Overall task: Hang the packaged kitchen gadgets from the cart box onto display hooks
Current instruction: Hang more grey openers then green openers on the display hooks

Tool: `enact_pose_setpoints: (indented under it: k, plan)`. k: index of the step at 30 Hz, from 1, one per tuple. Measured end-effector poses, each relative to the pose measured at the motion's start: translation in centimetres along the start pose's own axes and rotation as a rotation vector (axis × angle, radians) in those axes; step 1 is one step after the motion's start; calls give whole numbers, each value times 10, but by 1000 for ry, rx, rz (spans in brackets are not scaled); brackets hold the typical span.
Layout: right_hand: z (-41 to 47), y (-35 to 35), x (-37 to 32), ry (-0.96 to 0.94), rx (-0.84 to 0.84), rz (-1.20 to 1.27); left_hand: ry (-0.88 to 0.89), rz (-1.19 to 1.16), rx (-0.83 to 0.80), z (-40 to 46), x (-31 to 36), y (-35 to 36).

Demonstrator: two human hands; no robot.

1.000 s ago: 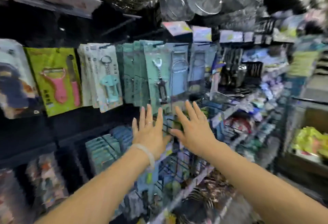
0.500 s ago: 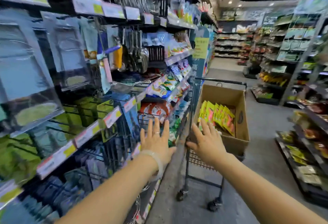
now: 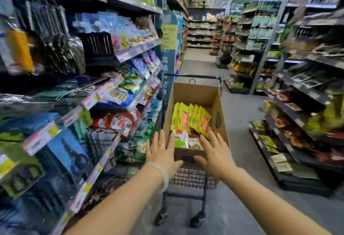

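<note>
An open cardboard box (image 3: 220,115) sits on a small wire cart (image 3: 188,180) in the aisle ahead. Inside it stands a row of several yellow-green packaged gadgets (image 3: 191,118) with pink items on the cards. My left hand (image 3: 162,154) hovers at the box's near left corner, fingers straight and spread, holding nothing. My right hand (image 3: 216,154) reaches over the box's near edge, fingers spread just short of the packages, also holding nothing. A pale bracelet circles my left wrist.
Store shelving (image 3: 89,102) packed with hanging and bagged goods runs along the left, close to the cart. More shelves (image 3: 297,104) line the right side. Grey aisle floor (image 3: 240,141) stretches ahead between them.
My view has swung from the hook display on the left to the cart. Both hands have moved from the shelf toward the box and now reach its near edge.
</note>
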State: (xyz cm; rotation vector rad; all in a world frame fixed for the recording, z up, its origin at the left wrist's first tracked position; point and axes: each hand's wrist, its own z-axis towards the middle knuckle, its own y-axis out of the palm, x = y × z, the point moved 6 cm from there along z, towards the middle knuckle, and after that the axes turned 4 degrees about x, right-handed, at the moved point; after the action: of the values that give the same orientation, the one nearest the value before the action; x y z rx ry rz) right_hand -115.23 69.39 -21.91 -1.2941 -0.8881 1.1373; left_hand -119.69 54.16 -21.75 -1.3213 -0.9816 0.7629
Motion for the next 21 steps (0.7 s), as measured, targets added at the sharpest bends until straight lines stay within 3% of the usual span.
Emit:
enact_pose_setpoints:
  k: [11,21]
  plan:
    - [169,48,47,157,-43,-40,120,-49,-98,199,-5,35]
    - [241,131,86,218,-228,-6,155,-106,-291,288,9,102]
